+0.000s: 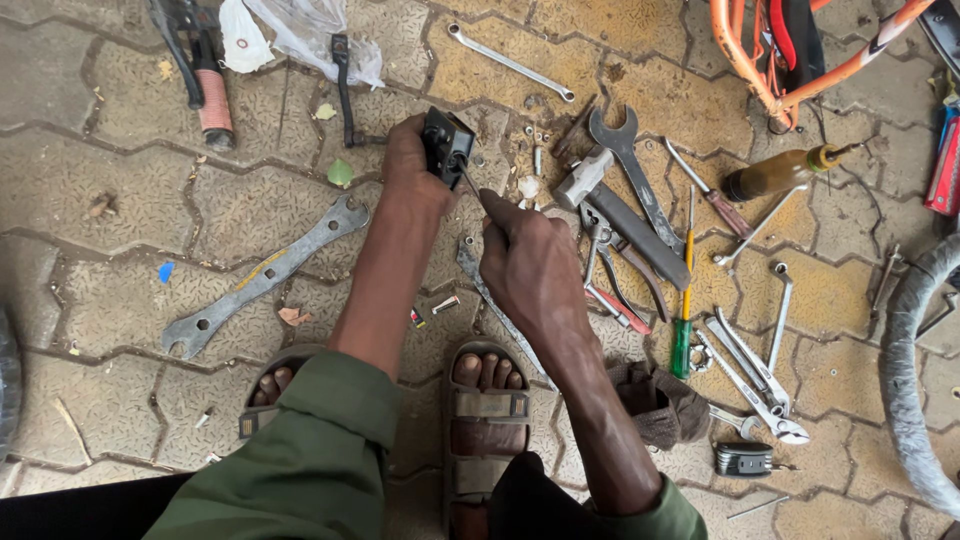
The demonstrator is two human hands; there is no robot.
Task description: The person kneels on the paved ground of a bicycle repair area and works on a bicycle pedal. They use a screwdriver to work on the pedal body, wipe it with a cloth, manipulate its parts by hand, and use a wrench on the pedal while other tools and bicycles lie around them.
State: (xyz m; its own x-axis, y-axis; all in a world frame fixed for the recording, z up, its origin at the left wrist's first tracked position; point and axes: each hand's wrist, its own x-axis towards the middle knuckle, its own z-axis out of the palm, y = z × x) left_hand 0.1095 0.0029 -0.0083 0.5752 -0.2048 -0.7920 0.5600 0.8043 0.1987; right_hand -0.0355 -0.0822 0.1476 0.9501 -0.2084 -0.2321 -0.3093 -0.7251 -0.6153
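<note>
My left hand [405,165] grips a small black boxy part [446,146] and holds it just above the paving. My right hand [530,265] is closed on a thin screwdriver [470,185] whose tip meets the black part. Both forearms reach forward from green sleeves. My sandalled feet [487,410] rest on the pavers below the hands.
Tools lie scattered on the brick paving: a big flat wrench [262,278] at left, a hammer [582,178], spanners [632,170], pliers [612,290], a green-handled screwdriver [684,310] and an oil bottle [775,172] at right. An orange bicycle frame [800,60] and a tyre [905,380] sit at the right edge.
</note>
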